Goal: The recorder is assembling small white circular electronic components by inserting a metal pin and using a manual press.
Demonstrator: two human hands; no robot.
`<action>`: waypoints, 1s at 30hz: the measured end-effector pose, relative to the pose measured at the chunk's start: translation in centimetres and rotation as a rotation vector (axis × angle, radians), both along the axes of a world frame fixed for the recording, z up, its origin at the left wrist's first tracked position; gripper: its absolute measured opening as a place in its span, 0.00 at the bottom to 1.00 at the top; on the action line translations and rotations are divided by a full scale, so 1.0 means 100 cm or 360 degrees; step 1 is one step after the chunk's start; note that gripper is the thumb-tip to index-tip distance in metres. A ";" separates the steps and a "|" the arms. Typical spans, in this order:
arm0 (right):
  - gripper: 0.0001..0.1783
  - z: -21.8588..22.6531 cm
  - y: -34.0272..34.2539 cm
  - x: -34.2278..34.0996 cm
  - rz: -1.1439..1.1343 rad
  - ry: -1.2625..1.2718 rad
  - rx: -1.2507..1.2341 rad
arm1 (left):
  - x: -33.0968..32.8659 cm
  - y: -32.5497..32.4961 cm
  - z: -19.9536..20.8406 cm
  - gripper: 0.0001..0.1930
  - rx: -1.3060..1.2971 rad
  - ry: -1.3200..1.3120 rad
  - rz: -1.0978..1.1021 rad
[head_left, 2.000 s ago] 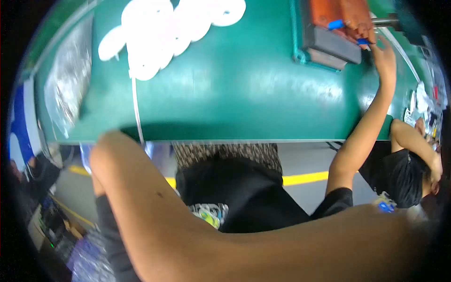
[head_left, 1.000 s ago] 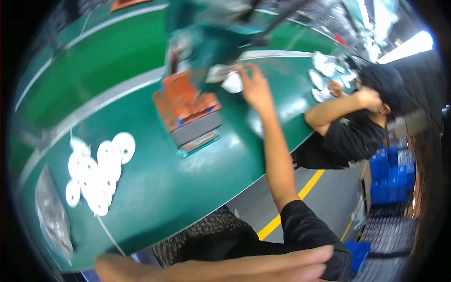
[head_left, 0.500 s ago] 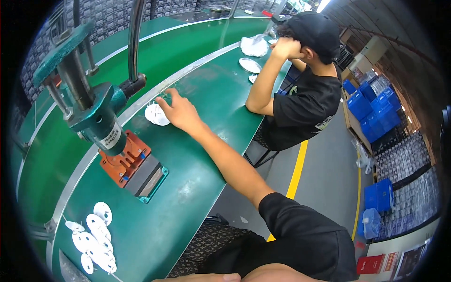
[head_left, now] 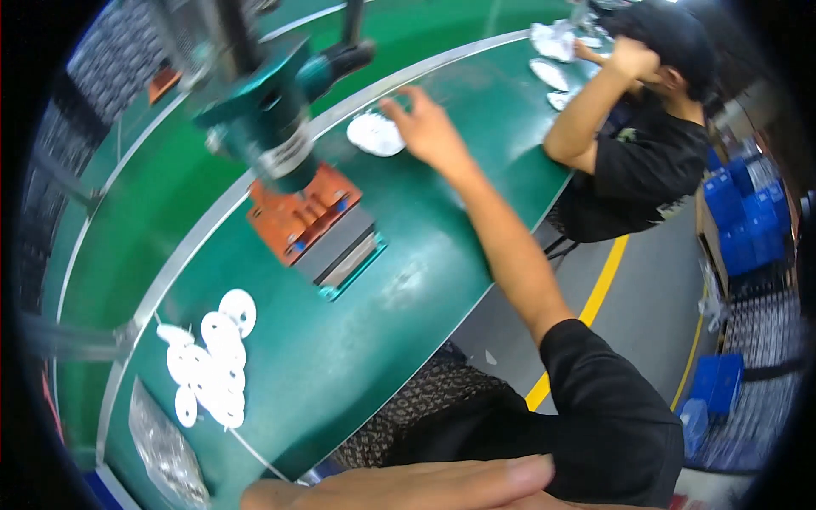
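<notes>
My right hand reaches across the green table, thumb and forefinger apart. Its fingertips are beside a small pile of white round discs, with no object visible between them. Close to the lower edge lies my left hand, its visible fingers stretched out, nothing seen in them; the rest is cut off. Between the two disc groups stands a teal press over an orange slotted plate and a grey block. A larger heap of white discs with holes lies at the near left.
A clear plastic bag lies near the heap. A metal rim divides the table from a green belt. At the far right a person in black sits by white pieces. Blue boxes stand beyond the yellow floor line.
The view has shifted, so the table and press appear farther right and higher. My right hand stays by the small disc pile. More of my left hand shows at the lower edge.
</notes>
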State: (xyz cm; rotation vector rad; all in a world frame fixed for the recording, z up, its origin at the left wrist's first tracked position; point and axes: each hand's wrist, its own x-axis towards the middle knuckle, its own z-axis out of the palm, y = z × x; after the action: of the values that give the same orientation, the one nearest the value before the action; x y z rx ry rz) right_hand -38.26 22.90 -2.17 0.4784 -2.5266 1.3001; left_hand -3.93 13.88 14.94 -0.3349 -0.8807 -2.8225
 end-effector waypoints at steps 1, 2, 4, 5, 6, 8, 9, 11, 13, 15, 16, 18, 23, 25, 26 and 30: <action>0.33 0.005 0.006 0.002 0.0023 -0.0088 -0.0052 | -0.003 -0.007 -0.006 0.35 -0.0131 0.0128 -0.0096; 0.34 0.006 0.007 0.003 0.0020 -0.0139 -0.0046 | -0.005 -0.015 -0.012 0.37 -0.0255 0.0268 -0.0198; 0.34 0.011 0.009 0.004 -0.0015 -0.0271 -0.0073 | -0.009 -0.028 -0.022 0.41 -0.0500 0.0543 -0.0370; 0.34 0.015 0.012 0.005 -0.0004 -0.0253 -0.0098 | -0.010 -0.031 -0.026 0.43 -0.0626 0.0678 -0.0430; 0.34 0.018 0.014 0.006 0.0013 -0.0237 -0.0123 | -0.010 -0.032 -0.029 0.43 -0.0616 0.0704 -0.0465; 0.34 0.019 0.017 0.007 0.0007 -0.0227 -0.0139 | -0.009 -0.035 -0.036 0.42 -0.0583 0.0709 -0.0561; 0.33 0.016 0.017 0.006 -0.0005 -0.0186 -0.0143 | -0.009 -0.036 -0.039 0.42 -0.0570 0.0709 -0.0604; 0.34 0.019 0.018 0.008 -0.0007 -0.0237 -0.0158 | -0.008 -0.038 -0.044 0.42 -0.0552 0.0700 -0.0680; 0.34 0.020 0.019 0.009 -0.0013 -0.0249 -0.0183 | -0.011 -0.039 -0.053 0.42 -0.0529 0.0778 -0.0677; 0.34 0.020 0.016 0.010 0.0047 -0.0288 -0.0227 | -0.014 -0.039 -0.064 0.42 -0.0478 0.0907 -0.0633; 0.34 0.023 0.015 0.011 0.0042 -0.0280 -0.0230 | -0.016 -0.036 -0.065 0.41 -0.0451 0.0968 -0.0608; 0.34 0.029 0.009 0.015 0.0087 -0.0269 -0.0230 | -0.012 -0.035 -0.059 0.41 -0.0432 0.1034 -0.0571; 0.33 0.011 0.014 0.010 0.0034 -0.0292 -0.0277 | -0.022 -0.027 -0.050 0.36 -0.0641 0.0655 -0.0663; 0.31 0.006 0.010 0.002 0.0039 -0.0188 -0.0440 | -0.017 -0.023 -0.026 0.30 -0.0927 0.0328 -0.0711; 0.30 0.005 0.004 -0.001 0.0004 -0.0062 -0.0473 | -0.012 -0.021 -0.012 0.27 -0.1057 0.0138 -0.0730; 0.26 0.000 0.038 -0.028 -0.0144 0.0176 -0.0538 | -0.003 -0.015 0.041 0.17 -0.1525 -0.0602 -0.0978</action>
State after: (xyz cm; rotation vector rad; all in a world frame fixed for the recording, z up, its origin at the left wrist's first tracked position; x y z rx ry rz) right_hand -41.07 26.65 -2.18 0.3472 -2.1535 1.5769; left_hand -4.24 12.35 19.02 -0.1858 -2.5820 -2.7376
